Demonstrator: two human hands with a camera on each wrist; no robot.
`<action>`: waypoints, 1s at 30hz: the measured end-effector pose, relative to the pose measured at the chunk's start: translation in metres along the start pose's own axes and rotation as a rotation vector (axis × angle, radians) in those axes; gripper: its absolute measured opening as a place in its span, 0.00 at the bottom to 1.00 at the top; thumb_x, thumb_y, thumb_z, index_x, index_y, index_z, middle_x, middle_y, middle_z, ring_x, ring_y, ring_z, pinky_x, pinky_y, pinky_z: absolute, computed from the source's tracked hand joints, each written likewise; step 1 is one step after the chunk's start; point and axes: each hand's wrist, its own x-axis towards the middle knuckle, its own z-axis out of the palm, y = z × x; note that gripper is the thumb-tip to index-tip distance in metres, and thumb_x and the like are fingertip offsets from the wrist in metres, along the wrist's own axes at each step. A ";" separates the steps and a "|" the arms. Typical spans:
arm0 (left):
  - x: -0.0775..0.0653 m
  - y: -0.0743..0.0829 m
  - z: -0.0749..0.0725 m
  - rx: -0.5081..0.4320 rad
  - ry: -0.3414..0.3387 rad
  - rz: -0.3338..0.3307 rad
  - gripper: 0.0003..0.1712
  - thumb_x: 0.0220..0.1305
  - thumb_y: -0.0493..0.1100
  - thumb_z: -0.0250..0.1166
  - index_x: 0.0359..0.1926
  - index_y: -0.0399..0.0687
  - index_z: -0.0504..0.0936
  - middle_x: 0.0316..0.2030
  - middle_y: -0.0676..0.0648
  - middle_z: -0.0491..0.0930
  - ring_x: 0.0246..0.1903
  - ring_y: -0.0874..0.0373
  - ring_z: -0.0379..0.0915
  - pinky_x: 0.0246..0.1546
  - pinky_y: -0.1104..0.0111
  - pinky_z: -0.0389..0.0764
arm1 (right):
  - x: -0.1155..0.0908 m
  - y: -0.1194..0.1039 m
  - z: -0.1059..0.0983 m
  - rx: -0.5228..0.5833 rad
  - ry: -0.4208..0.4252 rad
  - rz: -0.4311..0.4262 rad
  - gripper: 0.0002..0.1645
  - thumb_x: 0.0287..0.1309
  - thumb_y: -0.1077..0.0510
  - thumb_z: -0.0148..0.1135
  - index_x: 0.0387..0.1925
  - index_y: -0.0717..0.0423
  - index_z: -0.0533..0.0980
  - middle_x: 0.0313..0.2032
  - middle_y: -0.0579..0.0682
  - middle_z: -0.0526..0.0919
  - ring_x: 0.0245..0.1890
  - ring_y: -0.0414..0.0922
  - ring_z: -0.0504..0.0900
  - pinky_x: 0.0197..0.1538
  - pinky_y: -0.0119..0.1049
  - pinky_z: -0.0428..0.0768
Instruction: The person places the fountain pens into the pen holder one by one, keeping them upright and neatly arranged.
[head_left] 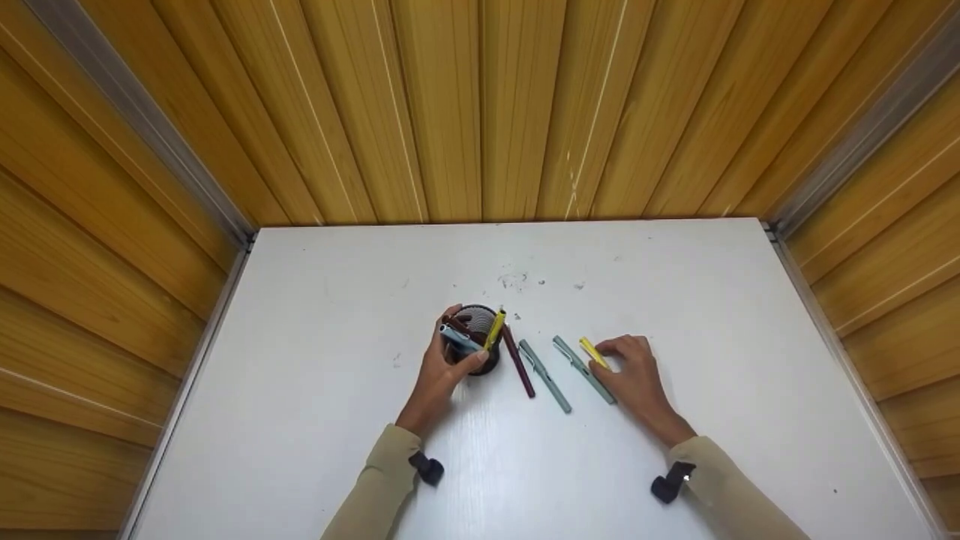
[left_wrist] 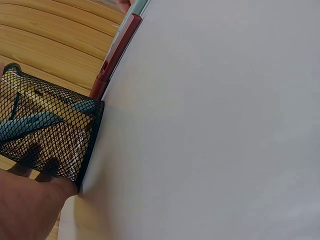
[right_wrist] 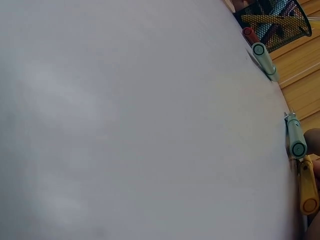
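My left hand [head_left: 437, 381] grips a black mesh pen holder [left_wrist: 55, 125], thumb on the near side. Inside it stand a yellow pen [head_left: 495, 330], a light blue pen [head_left: 461, 340] and a dark red one, all leaning against the rim. At the right, my right hand [head_left: 639, 381] pinches another yellow pen [head_left: 590, 349] between thumb and fingers, low at the tabletop; the hand hides its lower part. Close to its left lies a grey-green pen [head_left: 583, 370]. A second grey-green pen [head_left: 545, 377] and a dark red pen [head_left: 520, 365] lie nearer the holder.
The white tabletop [head_left: 300, 390] carries small dark marks [head_left: 514, 281] beyond the holder. Yellow wood-look panels [head_left: 480, 112] rise behind the table and at both sides. A small black device [head_left: 429, 469] is strapped to the left wrist, another [head_left: 667, 486] to the right.
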 end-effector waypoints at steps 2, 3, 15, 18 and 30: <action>0.000 0.000 0.000 -0.004 -0.001 0.002 0.52 0.71 0.48 0.77 0.87 0.64 0.58 0.75 0.44 0.71 0.73 0.49 0.70 0.74 0.52 0.70 | -0.001 0.000 0.001 -0.009 0.011 -0.005 0.17 0.58 0.65 0.83 0.49 0.59 0.87 0.47 0.52 0.88 0.54 0.49 0.77 0.58 0.32 0.70; 0.000 0.001 0.000 -0.007 -0.001 0.005 0.52 0.72 0.47 0.77 0.87 0.63 0.58 0.76 0.43 0.71 0.74 0.49 0.70 0.75 0.52 0.70 | -0.001 0.000 0.001 -0.012 0.018 -0.007 0.17 0.58 0.65 0.83 0.48 0.59 0.87 0.46 0.52 0.88 0.54 0.49 0.77 0.57 0.32 0.70; 0.000 0.002 0.000 0.033 -0.006 0.026 0.51 0.73 0.46 0.76 0.87 0.62 0.57 0.76 0.42 0.70 0.72 0.49 0.70 0.73 0.55 0.71 | -0.001 -0.005 -0.002 -0.014 0.018 0.052 0.12 0.60 0.64 0.81 0.44 0.61 0.88 0.39 0.52 0.86 0.48 0.48 0.76 0.53 0.40 0.72; 0.001 0.002 -0.001 0.038 -0.005 0.032 0.51 0.72 0.46 0.76 0.87 0.62 0.57 0.75 0.42 0.71 0.72 0.48 0.70 0.73 0.54 0.71 | -0.001 -0.009 -0.004 -0.008 0.014 0.072 0.12 0.61 0.64 0.80 0.45 0.61 0.88 0.40 0.53 0.86 0.48 0.49 0.77 0.53 0.38 0.73; 0.000 0.001 -0.001 0.025 -0.005 0.024 0.52 0.72 0.46 0.76 0.87 0.61 0.57 0.76 0.43 0.70 0.74 0.49 0.69 0.74 0.54 0.71 | 0.006 -0.031 -0.016 0.043 0.033 0.071 0.10 0.66 0.63 0.78 0.47 0.59 0.87 0.44 0.55 0.85 0.50 0.51 0.80 0.55 0.37 0.78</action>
